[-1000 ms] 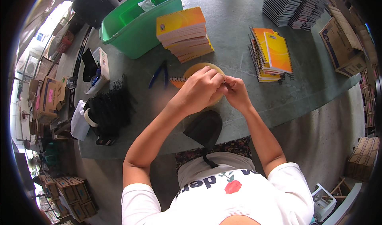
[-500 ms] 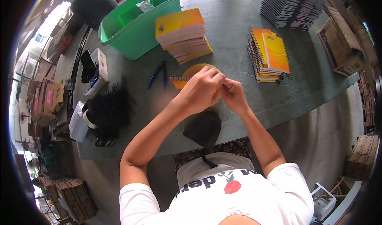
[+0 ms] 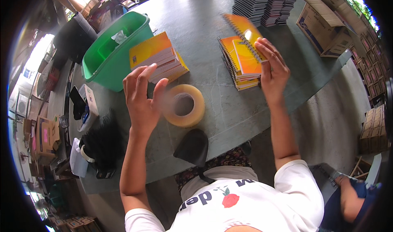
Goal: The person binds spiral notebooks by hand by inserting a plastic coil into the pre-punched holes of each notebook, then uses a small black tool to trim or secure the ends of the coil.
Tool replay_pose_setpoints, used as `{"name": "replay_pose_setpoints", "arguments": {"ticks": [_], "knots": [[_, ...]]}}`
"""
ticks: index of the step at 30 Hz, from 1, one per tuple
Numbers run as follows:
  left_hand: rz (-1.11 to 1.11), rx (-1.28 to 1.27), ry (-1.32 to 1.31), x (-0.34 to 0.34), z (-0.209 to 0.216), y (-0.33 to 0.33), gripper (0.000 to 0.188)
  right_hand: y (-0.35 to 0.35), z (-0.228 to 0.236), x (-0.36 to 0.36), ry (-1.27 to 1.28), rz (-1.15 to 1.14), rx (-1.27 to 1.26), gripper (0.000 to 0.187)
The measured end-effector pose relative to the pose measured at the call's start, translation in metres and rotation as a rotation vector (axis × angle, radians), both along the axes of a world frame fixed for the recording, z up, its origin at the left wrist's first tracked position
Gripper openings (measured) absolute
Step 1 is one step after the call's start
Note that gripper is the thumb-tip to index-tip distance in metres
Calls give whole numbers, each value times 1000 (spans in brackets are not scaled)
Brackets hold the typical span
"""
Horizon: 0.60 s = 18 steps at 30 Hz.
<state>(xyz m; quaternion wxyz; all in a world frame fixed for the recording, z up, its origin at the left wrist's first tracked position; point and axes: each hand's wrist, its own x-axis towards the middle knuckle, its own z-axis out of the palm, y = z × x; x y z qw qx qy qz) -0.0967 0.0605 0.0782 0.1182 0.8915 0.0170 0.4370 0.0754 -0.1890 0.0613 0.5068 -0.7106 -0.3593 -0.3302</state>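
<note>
Spiral notebook [image 3: 247,28], pinched by the right hand [image 3: 273,68], has moved right of the tape roll [image 3: 195,110] (work there seems done); empty left hand [image 3: 143,98] beside roll.

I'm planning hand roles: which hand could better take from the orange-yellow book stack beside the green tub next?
Probably the left hand: it looks empty near that stack; the right hand holds an orange spiral-bound notebook.

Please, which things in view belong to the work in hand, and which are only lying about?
Seem to belong:
spiral notebook, held in the right hand
pile of spiral notebooks, near it
orange notebook stack, near the left hand
tape roll, near that hand

Seem only lying about:
green tub
grey notebook stack
cardboard box
</note>
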Motion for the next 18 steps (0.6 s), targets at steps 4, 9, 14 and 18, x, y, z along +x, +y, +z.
{"name": "replay_pose_setpoints", "arguments": {"ticks": [4, 9, 14, 18], "knots": [[123, 169, 125, 11, -17, 35, 35, -28, -26, 26, 25, -79, -817, 26], [337, 332, 229, 53, -50, 86, 37, -9, -6, 21, 248, -86, -893, 31], [326, 453, 264, 56, -39, 84, 34, 15, -17, 3, 14, 112, -526, 23], [120, 288, 279, 38, -12, 56, 26, 57, -35, -23, 309, 397, -160, 31]]}}
